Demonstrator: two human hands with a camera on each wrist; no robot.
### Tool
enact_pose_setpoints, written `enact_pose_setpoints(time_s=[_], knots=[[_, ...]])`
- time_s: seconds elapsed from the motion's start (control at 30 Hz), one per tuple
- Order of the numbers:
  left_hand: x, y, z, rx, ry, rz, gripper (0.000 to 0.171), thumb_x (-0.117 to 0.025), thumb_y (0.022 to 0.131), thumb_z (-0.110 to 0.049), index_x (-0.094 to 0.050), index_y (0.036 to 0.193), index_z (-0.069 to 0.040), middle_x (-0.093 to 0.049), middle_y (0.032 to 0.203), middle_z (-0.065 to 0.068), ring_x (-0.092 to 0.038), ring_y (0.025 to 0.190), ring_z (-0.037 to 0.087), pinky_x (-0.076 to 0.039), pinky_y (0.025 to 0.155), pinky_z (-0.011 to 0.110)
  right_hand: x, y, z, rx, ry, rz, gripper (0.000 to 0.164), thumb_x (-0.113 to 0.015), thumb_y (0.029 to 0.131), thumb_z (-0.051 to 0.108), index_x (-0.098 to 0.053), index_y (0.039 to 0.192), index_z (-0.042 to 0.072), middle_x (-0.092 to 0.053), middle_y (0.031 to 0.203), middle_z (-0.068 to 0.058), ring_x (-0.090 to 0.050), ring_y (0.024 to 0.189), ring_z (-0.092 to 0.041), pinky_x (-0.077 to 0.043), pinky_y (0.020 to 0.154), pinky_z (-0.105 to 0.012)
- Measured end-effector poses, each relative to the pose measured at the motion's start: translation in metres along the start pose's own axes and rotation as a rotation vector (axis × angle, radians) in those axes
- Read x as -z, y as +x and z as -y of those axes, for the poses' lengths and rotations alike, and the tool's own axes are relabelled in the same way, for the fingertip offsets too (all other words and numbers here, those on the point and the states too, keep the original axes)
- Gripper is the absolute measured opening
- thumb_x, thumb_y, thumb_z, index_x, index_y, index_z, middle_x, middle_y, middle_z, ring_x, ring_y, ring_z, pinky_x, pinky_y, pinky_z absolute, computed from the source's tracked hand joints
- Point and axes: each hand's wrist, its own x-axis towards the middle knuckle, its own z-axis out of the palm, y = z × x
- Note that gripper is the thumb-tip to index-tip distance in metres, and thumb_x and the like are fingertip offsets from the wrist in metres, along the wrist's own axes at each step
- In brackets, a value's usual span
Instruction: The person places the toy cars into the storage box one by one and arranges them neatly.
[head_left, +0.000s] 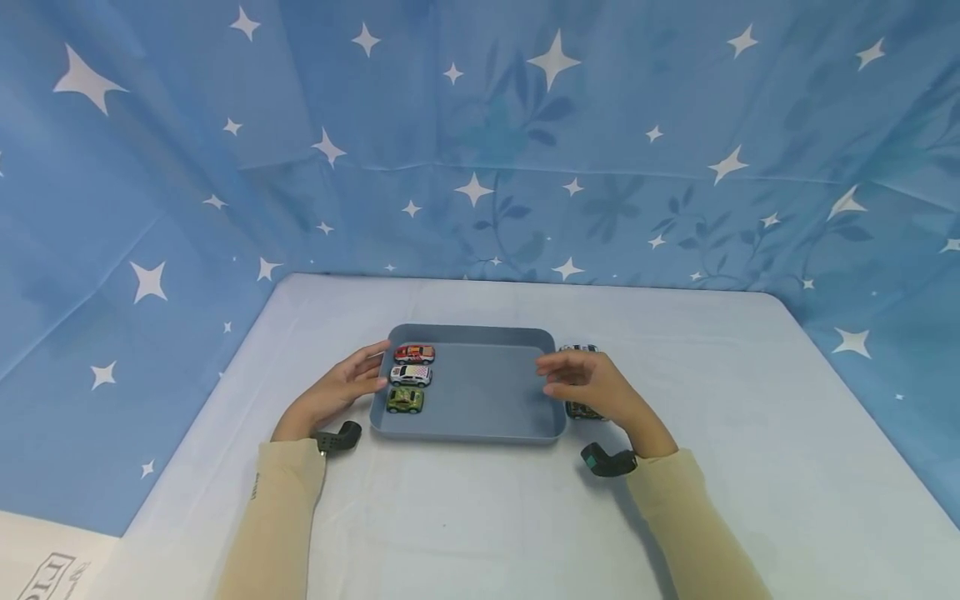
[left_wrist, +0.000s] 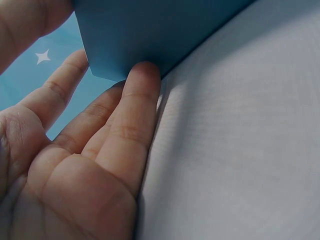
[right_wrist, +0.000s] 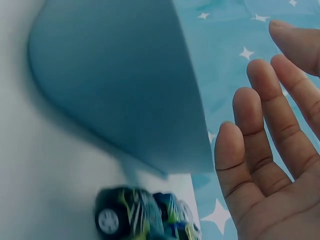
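A blue-grey tray [head_left: 495, 392] lies on the table, with three toy cars in a column along its left side: a red one [head_left: 414, 355], a white one [head_left: 411, 376] and a green one [head_left: 405, 400]. My left hand [head_left: 337, 392] is at the tray's left end, loosely extended; in the left wrist view a fingertip [left_wrist: 142, 75] touches the tray wall [left_wrist: 130, 40]. Over the tray's right rim is my right hand [head_left: 592, 383], fingers apart and holding nothing. Partly hidden beneath it, a white car [head_left: 579, 347] and a dark camouflage car [head_left: 585, 412] stand outside the tray.
A white cloth covers the table [head_left: 480, 517]. Behind it hangs a blue curtain [head_left: 420, 108] with white stars. In the right wrist view, cars [right_wrist: 130, 215] sit close beside the tray's outer wall [right_wrist: 120, 85]. A printed box or sheet [head_left: 52, 558] shows at bottom left.
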Motion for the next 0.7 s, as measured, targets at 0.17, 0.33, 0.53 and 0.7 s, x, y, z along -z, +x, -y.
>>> enact_pose_setpoints(time_s=[0.17,0.33,0.53,0.7], knots=[[0.0,0.0,0.0,-0.002,0.007,-0.002,0.079,-0.064,0.11,-0.015,-0.019,0.174,-0.006,-0.016,0.177,0.029,-0.015,0.163,0.049,-0.014,0.13,0.064,0.01,-0.002,-0.005,-0.004,-0.025,-0.027,0.04,-0.075,0.097,-0.004,-0.066,0.135,-0.015,-0.071,0.125,-0.028,-0.071,0.108,-0.021,-0.059,0.092,-0.026],[0.0,-0.002,0.0,-0.01,0.02,-0.005,0.079,-0.065,0.11,-0.017,-0.019,0.173,-0.005,-0.015,0.177,0.03,-0.015,0.163,0.05,-0.014,0.13,0.064,0.018,-0.004,-0.009,0.01,-0.031,-0.047,0.039,-0.074,0.098,-0.004,-0.065,0.133,-0.017,-0.071,0.124,-0.029,-0.07,0.103,-0.012,-0.061,0.089,-0.026],[0.001,-0.001,0.002,-0.016,0.011,-0.004,0.079,-0.065,0.109,-0.015,-0.019,0.173,-0.004,-0.016,0.176,0.03,-0.016,0.163,0.05,-0.015,0.13,0.064,0.029,-0.004,-0.012,0.007,-0.089,-0.072,0.034,-0.072,0.101,-0.003,-0.067,0.132,-0.015,-0.071,0.125,-0.031,-0.071,0.107,-0.018,-0.061,0.089,-0.025],[0.001,0.0,0.005,-0.02,0.01,-0.003,0.079,-0.066,0.109,-0.017,-0.02,0.173,-0.006,-0.016,0.176,0.029,-0.016,0.163,0.05,-0.015,0.13,0.065,0.041,-0.004,-0.014,-0.01,-0.148,-0.098,0.031,-0.07,0.102,-0.003,-0.069,0.132,-0.012,-0.071,0.127,-0.03,-0.069,0.11,-0.02,-0.057,0.095,-0.025]])
